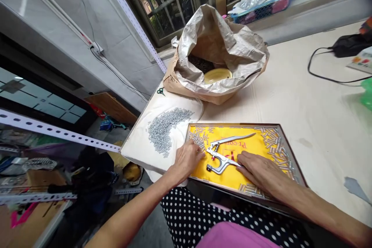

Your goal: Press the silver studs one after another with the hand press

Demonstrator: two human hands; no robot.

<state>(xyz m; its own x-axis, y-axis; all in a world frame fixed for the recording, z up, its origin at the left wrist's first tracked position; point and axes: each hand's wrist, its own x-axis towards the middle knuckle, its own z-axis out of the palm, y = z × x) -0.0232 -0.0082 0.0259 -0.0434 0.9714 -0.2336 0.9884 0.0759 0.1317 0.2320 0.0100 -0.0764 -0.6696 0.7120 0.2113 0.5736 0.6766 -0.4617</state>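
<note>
A pair of silver spring-loaded pliers (222, 166) with a C-shaped jaw lies over a shallow dark-rimmed tray (293, 159) with a yellow lining. My right hand (258, 168) has its fingers curled at the end of the lower handle. At the tray's left side, my left hand (188, 157) is closed beside a cluster of small metal pins (198, 136); whatever its fingertips hold is hidden. More pins lie along the tray's right side and near its front edge.
Left of the tray, a heap of similar pins (162, 131) lies on white cloth (136, 145). Behind stands an open paper-like sack (217, 93) with a yellow bowl (217, 75) inside. Small green-handled scissors (161, 91) lie near the sack. A black cable (312, 66) crosses the table's right side.
</note>
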